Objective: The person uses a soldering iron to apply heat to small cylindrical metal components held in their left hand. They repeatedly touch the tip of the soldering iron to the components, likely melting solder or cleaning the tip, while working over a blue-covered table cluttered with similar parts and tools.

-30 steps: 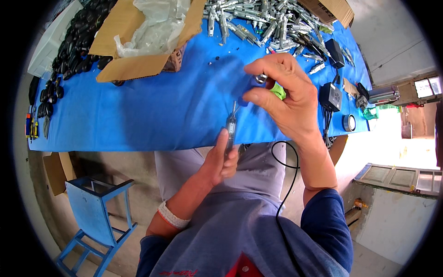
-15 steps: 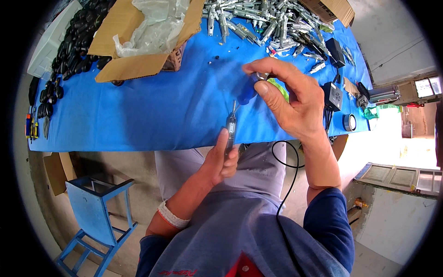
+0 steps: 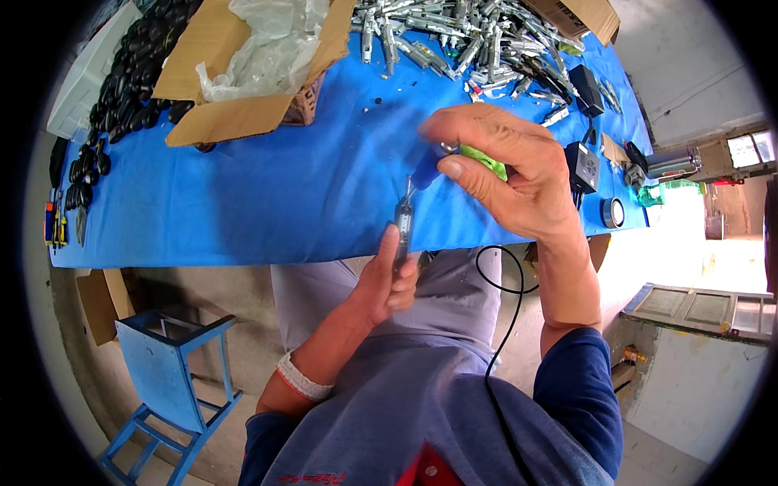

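Note:
My left hand [image 3: 387, 279] grips a slim dark metal part [image 3: 403, 224] upright just below the front edge of the blue-covered table [image 3: 267, 194]. My right hand [image 3: 506, 170] holds a small tool with a blue handle [image 3: 425, 168] and a green piece [image 3: 485, 159] behind it. The tool's thin tip meets the top of the metal part. A black cable [image 3: 501, 304] hangs down from under my right wrist across my lap.
An open cardboard box [image 3: 243, 73] with clear plastic sits at the back left. Several silver metal parts [image 3: 470, 36] are heaped at the back right, black parts [image 3: 121, 81] at far left. Black adapters [image 3: 582, 166] and a tape roll [image 3: 612, 212] lie right. A blue stool [image 3: 174, 381] stands lower left.
My right hand has come down and left, bringing the blue-handled tool's tip onto the top of the metal part. My left hand has stayed in place.

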{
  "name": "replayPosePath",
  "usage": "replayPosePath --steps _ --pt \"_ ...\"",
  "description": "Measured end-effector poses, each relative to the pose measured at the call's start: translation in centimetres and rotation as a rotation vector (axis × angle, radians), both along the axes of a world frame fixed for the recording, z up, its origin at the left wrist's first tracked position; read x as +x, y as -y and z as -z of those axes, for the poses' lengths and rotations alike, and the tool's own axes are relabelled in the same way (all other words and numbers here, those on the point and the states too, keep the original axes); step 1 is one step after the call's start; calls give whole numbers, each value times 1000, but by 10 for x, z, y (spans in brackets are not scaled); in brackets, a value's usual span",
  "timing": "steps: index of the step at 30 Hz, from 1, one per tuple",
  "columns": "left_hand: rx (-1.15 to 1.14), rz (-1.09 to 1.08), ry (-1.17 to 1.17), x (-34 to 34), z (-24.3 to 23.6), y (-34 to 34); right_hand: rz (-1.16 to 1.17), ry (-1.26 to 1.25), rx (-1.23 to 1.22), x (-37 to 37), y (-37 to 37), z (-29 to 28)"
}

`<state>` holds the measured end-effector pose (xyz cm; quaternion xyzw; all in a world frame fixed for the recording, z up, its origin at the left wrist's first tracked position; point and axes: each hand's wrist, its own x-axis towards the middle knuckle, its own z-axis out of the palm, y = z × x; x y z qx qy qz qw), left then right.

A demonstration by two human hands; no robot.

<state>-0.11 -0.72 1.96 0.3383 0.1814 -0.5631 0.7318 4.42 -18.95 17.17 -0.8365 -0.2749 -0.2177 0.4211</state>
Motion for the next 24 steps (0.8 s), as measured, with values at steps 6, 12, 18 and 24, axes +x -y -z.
replayPosePath --steps 6,12,18,24 --pt "-30 4 10 0 0 0 164 -54 59 -3 -10 2" --pt "-20 12 5 1 1 -1 251 -4 62 0 -8 9" --pt "-14 11 0 1 1 -1 34 -9 105 5 1 12" --pt "1 8 -8 0 1 0 109 27 137 -2 -7 15"
